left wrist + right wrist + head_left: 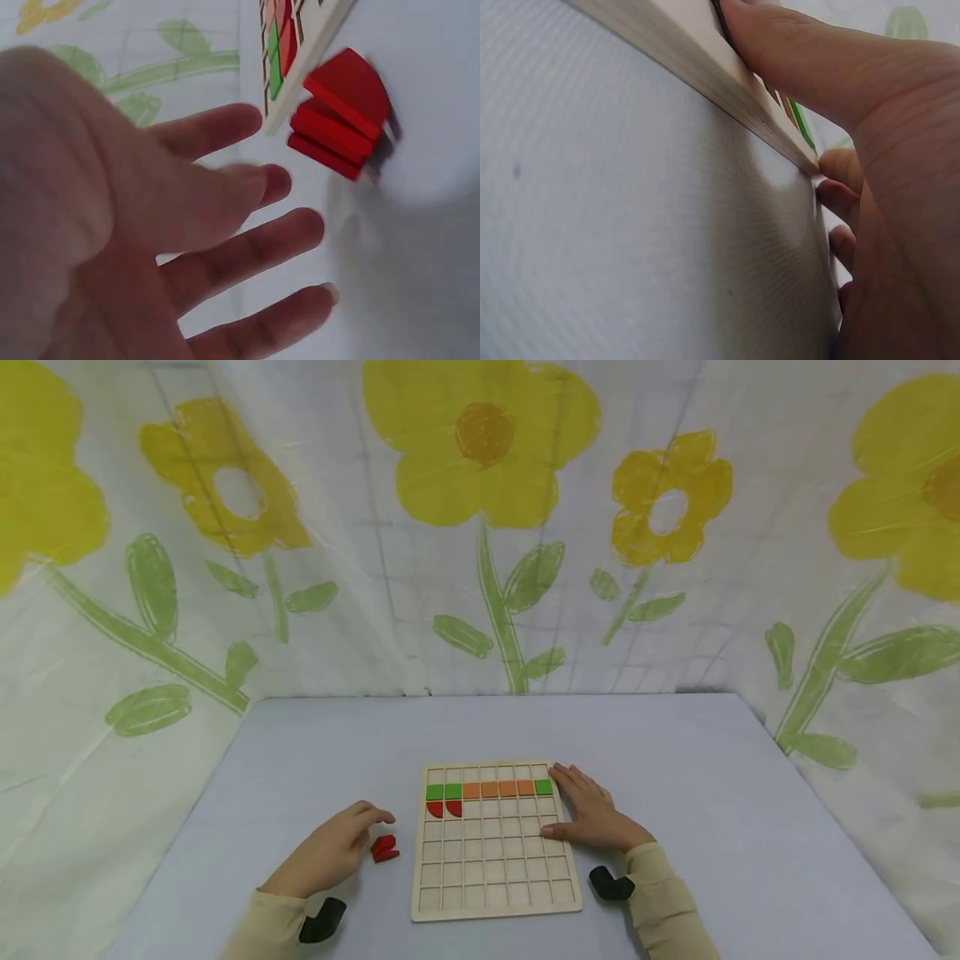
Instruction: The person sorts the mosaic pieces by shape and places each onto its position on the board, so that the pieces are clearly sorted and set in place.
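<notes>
A square wooden grid board (497,873) lies on the table. Its second row from the far side holds green squares (435,792) at both ends and several orange squares (490,789) between. Below the left green ones sit two red quarter-circle pieces (453,808). My left hand (335,850) hovers left of the board with loosely extended fingers, holding nothing. Just by it is a small heap of loose red quarter-circle pieces (352,94), apart from the fingertips. My right hand (596,818) rests at the board's right edge, thumb (780,34) on top, fingers spread toward the far corner.
The pale table (337,735) extends around the board. Behind it hangs a white cloth (360,635) painted with yellow flowers. Black bands (322,921) sit at both wrists, over beige sleeves.
</notes>
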`<state>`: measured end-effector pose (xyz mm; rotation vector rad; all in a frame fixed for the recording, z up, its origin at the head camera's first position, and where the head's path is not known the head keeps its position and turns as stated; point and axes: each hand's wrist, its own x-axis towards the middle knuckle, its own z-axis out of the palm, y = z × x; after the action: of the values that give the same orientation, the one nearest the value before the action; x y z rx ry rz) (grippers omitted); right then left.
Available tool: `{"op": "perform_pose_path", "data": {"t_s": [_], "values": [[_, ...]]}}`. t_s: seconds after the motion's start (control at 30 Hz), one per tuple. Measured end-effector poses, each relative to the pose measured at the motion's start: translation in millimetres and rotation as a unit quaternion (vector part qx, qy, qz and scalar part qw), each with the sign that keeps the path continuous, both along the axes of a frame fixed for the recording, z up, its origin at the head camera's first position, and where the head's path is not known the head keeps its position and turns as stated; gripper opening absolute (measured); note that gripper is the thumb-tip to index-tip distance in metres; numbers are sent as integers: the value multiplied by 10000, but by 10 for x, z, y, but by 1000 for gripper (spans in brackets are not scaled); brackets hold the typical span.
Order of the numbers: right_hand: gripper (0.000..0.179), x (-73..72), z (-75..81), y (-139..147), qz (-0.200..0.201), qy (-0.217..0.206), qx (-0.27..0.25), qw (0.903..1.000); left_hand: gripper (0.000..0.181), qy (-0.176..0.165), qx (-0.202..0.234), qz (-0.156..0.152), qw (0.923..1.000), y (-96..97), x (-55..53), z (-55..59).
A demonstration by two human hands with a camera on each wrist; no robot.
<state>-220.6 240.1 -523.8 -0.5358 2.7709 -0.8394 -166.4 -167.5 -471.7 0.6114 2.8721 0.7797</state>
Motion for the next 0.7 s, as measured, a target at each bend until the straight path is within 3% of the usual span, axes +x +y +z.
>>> {"op": "perform_pose_path", "data": {"t_s": [0.13, 0.23, 0.5, 0.7], "values": [[102, 5, 5, 0, -48, -45, -20, 10000, 32, -1, -30, -374, 9993, -79, 20, -67], [102, 9, 18, -8, -77, -88, -47, 9999, 31, 96, -20, -439, 9990, -93, 30, -98], [103, 9, 50, -19, -51, -103, -51, 9999, 31, 62, 25, 107, 9999, -62, 44, -115], [103, 12, 47, -23, -73, -114, 8, 9999, 31, 242, 55, 149, 9996, -61, 47, -119]]}}
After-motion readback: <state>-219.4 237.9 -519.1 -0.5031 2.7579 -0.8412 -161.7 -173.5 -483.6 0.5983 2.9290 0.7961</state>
